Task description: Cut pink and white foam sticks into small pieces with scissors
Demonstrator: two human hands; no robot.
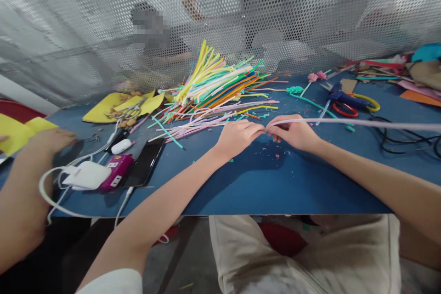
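Note:
A long pale pink pipe cleaner point(372, 123) runs from my fingertips out past the right edge of view. Its near end is pinched between the thumb and fingers of my right hand point(292, 132). My left hand point(239, 138) meets it there, fingertips closed together at the same end; the tip itself is hidden by the fingers. Both hands are just above the blue table point(255, 188). Beyond them lies a big heap of coloured pipe cleaners point(220, 80), with loose pink strands point(203, 124) nearest my left hand.
Scissors point(347, 100) and pink pipe-cleaner flowers point(317, 76) lie at the right, near a black cable point(392, 140). At left are a phone point(144, 163), a white charger point(87, 174), and a purple power block point(117, 172). Another person's arm point(31, 183) holds yellow paper point(14, 133). Perforated metal point(292, 14) stands behind.

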